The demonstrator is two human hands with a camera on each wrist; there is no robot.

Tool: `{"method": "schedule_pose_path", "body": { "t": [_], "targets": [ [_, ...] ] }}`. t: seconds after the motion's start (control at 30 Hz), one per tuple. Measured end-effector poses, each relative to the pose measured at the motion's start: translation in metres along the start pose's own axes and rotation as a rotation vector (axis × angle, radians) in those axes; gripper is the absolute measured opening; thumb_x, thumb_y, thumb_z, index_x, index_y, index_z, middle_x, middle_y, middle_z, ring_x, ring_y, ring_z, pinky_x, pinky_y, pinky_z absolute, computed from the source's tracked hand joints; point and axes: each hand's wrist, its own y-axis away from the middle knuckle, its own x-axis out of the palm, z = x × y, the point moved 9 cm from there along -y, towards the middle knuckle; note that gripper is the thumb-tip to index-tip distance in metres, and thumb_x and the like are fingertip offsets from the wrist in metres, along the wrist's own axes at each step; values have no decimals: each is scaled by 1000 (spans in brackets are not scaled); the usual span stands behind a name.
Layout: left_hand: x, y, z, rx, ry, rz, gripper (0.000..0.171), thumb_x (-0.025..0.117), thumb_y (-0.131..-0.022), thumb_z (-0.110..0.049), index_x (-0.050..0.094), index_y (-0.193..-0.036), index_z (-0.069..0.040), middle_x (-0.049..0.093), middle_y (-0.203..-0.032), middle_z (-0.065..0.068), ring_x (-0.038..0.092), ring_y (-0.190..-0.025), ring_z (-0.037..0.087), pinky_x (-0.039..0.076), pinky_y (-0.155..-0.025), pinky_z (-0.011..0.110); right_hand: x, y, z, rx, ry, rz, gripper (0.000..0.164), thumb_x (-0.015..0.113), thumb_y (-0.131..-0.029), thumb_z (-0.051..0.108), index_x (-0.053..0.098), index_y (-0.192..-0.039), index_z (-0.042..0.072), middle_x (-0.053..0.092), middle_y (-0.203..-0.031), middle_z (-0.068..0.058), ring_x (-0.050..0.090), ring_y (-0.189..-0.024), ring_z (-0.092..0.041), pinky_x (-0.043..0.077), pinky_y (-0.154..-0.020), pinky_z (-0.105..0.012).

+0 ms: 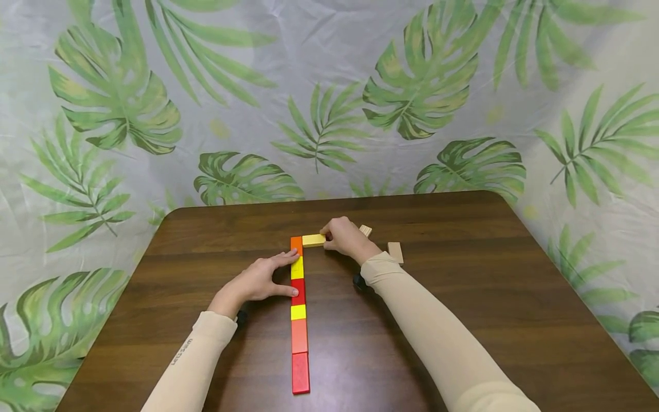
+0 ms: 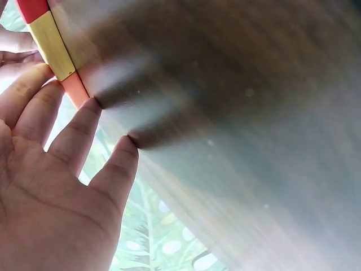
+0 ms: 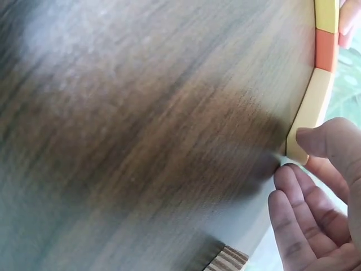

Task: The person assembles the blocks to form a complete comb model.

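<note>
A straight line of coloured wooden blocks runs away from me: a red block (image 1: 301, 373), a salmon block (image 1: 299, 336), a small yellow block (image 1: 298, 312), a dark red block (image 1: 300, 285), another yellow block (image 1: 298, 269) and an orange block (image 1: 296, 242) at the far end. My left hand (image 1: 257, 279) lies along the left side of this line, thumb on the dark red block and fingertips by the upper yellow and orange ones. My right hand (image 1: 346, 238) pinches the right end of a pale yellow block (image 3: 313, 104), whose other end meets the orange block at a corner.
Two plain wooden blocks lie to the right: one block (image 1: 395, 252) beside the right sleeve, and a ridged block (image 3: 228, 259) partly behind the right hand in the head view. The dark wooden table (image 1: 206, 229) ends at a leaf-print curtain (image 1: 319, 114).
</note>
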Motion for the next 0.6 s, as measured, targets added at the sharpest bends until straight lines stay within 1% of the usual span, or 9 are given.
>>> {"method": "schedule_pose_path", "body": {
  "t": [0.1,0.17,0.4,0.53,0.6],
  "targets": [
    [0,0,0,4,3,0,93,87,-88,-49,45,-166,-20,39,-174,9,36,-161,40,35,-128,62,2,0,-1,16,-8,4,33,74,-100,11,77,-132,6,80,-117,-10,70,-97,-17,59,-88,-31],
    [0,0,0,5,3,0,93,87,-89,-49,45,-166,-20,39,-174,9,35,-162,40,34,-128,63,2,0,-1,22,-11,5,34,74,-100,11,76,-133,7,80,-119,-10,71,-100,-18,60,-90,-32],
    [-1,1,-1,3,8,7,92,87,-89,-49,44,-166,-19,38,-174,9,34,-162,39,34,-129,62,1,0,0,37,-23,4,34,75,-100,13,76,-134,7,80,-119,-10,70,-99,-18,60,-90,-33],
    [0,1,-1,1,6,11,93,86,-90,-49,43,-166,-20,38,-175,9,34,-162,39,34,-129,62,1,1,1,39,-24,13,38,76,-100,14,74,-137,6,78,-116,-10,69,-97,-19,60,-89,-33],
    [1,1,0,0,1,14,93,86,-90,-50,43,-167,-20,37,-175,8,34,-162,39,34,-129,62,1,2,0,40,-26,22,41,76,-99,16,72,-139,6,77,-116,-10,69,-99,-20,60,-91,-34]
  ]
}}
